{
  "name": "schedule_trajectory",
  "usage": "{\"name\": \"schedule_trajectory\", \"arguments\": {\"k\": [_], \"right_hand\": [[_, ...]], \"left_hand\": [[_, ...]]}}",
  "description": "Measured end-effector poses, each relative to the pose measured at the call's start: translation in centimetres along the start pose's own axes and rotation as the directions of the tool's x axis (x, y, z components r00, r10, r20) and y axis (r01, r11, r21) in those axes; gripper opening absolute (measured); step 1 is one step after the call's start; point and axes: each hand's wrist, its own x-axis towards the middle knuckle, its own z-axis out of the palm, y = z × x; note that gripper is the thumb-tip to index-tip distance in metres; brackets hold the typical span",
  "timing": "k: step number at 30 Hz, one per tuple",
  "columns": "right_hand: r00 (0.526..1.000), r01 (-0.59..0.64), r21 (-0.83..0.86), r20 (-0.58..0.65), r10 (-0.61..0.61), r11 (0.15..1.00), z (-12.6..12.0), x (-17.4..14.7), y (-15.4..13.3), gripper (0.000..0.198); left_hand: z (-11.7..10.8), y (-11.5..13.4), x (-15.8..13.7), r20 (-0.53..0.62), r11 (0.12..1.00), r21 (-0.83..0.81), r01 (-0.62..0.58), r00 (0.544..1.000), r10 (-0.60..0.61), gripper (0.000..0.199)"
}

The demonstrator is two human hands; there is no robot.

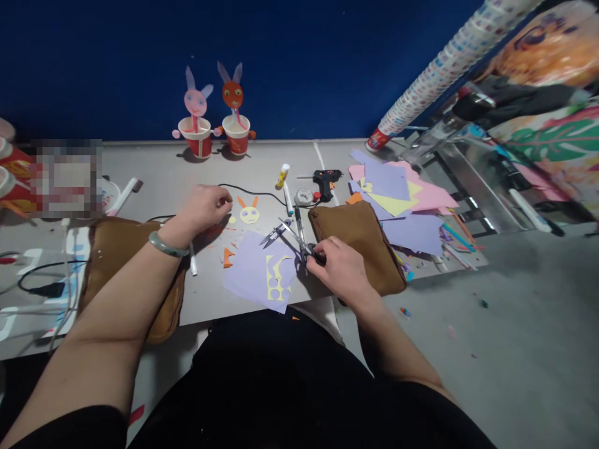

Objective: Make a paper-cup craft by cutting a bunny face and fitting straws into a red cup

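My right grip (322, 257) is closed on the black-handled scissors (307, 251), right of and nearer me than the yellow rabbit face (249, 215); their blades slant toward its side. My left grip (226, 203), nearer that face, curls narrow just left; contents, I can't tell.

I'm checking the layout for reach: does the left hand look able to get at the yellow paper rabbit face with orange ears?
Probably yes: the left hand is close beside the rabbit face, which lies uncovered on the grey tabletop, and no tool lies between them.
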Motion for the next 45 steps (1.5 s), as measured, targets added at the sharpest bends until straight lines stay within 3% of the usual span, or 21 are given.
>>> {"name": "schedule_trajectory", "arguments": {"k": [3, 6, 14, 18, 21, 28, 33, 36, 39, 41, 45], "right_hand": [[0.978, -0.193, -0.066, 0.068, 0.198, 0.979, 0.4, -0.6, -0.1, 0.02], [0.949, -0.258, -0.148, 0.145, 0.279, 0.955, 0.8, -0.7, -0.5, 0.024], [0.971, -0.187, -0.054, 0.143, 0.193, 0.981, 0.8, -1.1, -0.2, 0.029], [0.991, -0.119, 0.065, 0.07, 0.114, 0.991, 0.7, -1.5, 0.3, 0.036], [0.995, -0.071, 0.117, -0.057, 0.078, 0.991, 0.2, -1.3, 1.6, 0.039], [0.931, -0.135, 0.045, -0.336, 0.142, 0.99, -0.8, -1.8, 6.9, 0.038], [0.915, -0.17, 0.007, -0.37, 0.16, 0.985, 0.0, -4.1, 9.0, 0.039], [0.9, -0.253, -0.014, -0.37, 0.23, 0.967, 0.5, -5.4, 10.2, 0.04], [0.851, -0.4, -0.009, -0.376, 0.367, 0.917, 0.5, -6.5, 12.1, 0.037], [0.783, -0.531, -0.001, -0.383, 0.49, 0.847, 0.2, -7.1, 13.8, 0.032], [0.55, -0.78, 0.054, -0.417, 0.724, 0.624, -1.3, -8.0, 17.8, 0.014]], "left_hand": [[0.0, 0.2, -0.1, 0.003, 1.0, -0.007, 0.0, 1.0, 0.0, 0.034], [0.0, 0.2, -0.2, 0.012, 1.0, -0.006, -0.006, 1.0, 0.006, 0.034], [0.0, 0.3, -0.2, 0.006, 0.999, 0.048, -0.006, 1.0, 0.005, 0.037], [-0.2, 0.4, -0.2, 0.025, 0.999, 0.04, 0.003, 1.0, -0.004, 0.039], [-0.2, 0.4, -0.2, 0.023, 0.999, 0.029, 0.012, 1.0, -0.012, 0.04], [0.0, 0.2, -0.2, 0.005, 1.0, -0.013, 0.015, 1.0, -0.014, 0.043], [0.0, 0.2, -0.1, 0.029, 0.999, -0.025, 0.041, 0.999, -0.04, 0.041], [0.0, 0.2, -0.1, 0.027, 1.0, -0.012, 0.026, 0.999, -0.025, 0.038], [-0.2, 0.3, -0.2, 0.03, 0.999, -0.006, 0.038, 0.999, -0.038, 0.036], [-0.4, 0.3, -0.4, 0.036, 1.0, 0.001, 0.029, 0.999, -0.029, 0.034], [-0.5, 0.1, -0.6, 0.028, 1.0, 0.01, -0.013, 1.0, 0.012, 0.029]]}}
